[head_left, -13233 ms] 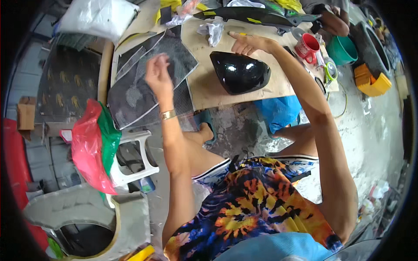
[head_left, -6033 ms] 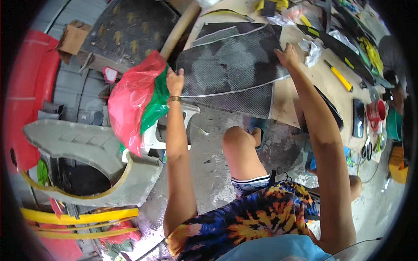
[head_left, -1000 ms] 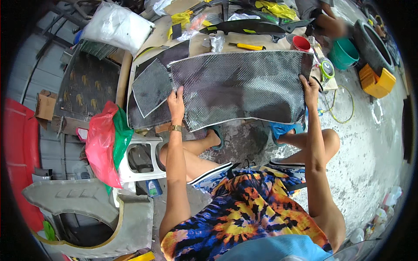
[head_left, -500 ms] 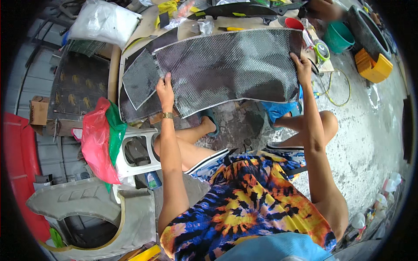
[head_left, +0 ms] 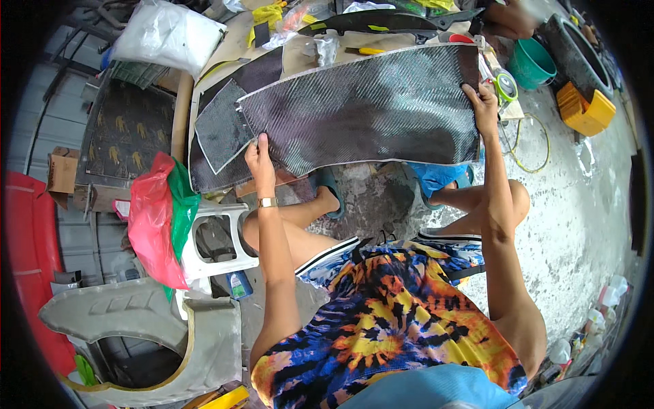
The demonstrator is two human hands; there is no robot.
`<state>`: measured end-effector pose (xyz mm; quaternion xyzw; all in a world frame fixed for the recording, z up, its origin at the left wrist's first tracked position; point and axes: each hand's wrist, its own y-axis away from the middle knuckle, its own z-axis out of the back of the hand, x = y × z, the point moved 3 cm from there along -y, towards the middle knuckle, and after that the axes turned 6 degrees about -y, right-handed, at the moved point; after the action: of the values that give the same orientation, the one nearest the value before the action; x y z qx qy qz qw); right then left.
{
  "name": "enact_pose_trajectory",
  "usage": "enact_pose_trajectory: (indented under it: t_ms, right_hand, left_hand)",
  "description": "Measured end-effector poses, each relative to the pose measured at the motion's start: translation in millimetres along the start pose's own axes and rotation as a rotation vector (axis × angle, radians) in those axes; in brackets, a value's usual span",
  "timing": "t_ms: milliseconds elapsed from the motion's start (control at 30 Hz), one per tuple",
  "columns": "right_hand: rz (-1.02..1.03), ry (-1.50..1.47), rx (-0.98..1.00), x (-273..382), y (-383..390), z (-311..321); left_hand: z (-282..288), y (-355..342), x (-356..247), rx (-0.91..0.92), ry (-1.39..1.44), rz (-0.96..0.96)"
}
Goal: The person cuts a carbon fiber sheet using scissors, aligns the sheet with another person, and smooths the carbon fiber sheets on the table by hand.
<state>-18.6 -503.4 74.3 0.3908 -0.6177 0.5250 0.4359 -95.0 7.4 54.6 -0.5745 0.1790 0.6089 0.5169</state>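
Your left hand (head_left: 261,163) pinches the left edge of a large dark woven sheet (head_left: 371,109), and your right hand (head_left: 482,109) grips its right edge. A smaller woven piece (head_left: 219,129) lies just left of it, while a red plastic bag (head_left: 155,228) drapes by the white stool (head_left: 199,268) beside your left forearm.

Your sheet (head_left: 368,109) looks like dark woven fibre cloth, its ribbed weave catching a silvery sheen, with pale trim along its edges. The small piece (head_left: 221,129) by the left edge of your desk (head_left: 298,63) shows the same sort of weave, greyer and duller. The desk top looks like matt, pale wood. Beside you, the stool (head_left: 228,264) is smooth white plastic, the red bag (head_left: 157,225) thin, shiny film, the floor (head_left: 558,225) rough, blotchy concrete.
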Motion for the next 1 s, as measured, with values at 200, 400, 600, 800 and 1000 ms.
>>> enact_pose_trajectory:
  t_ms: [200,400,600,800,1000]
  right_hand:
    - [-0.046,0.262,-0.101,33,46,10]
    - [-0.183,0.026,0.035,31,84,39]
    - [-0.261,-0.027,0.128,27,86,30]
    - [-0.237,-0.112,0.106,18,62,23]
    - [-0.159,-0.048,0.119,23,24,11]
  left_hand:
    - [31,45,-16,-0.048,0.302,0.093]
    - [22,65,-43,0.066,0.165,0.163]
    - [20,68,-30,0.099,0.282,0.162]
    - [34,50,0,0.044,0.349,0.231]
    - [28,12,-31,-0.001,0.254,0.084]
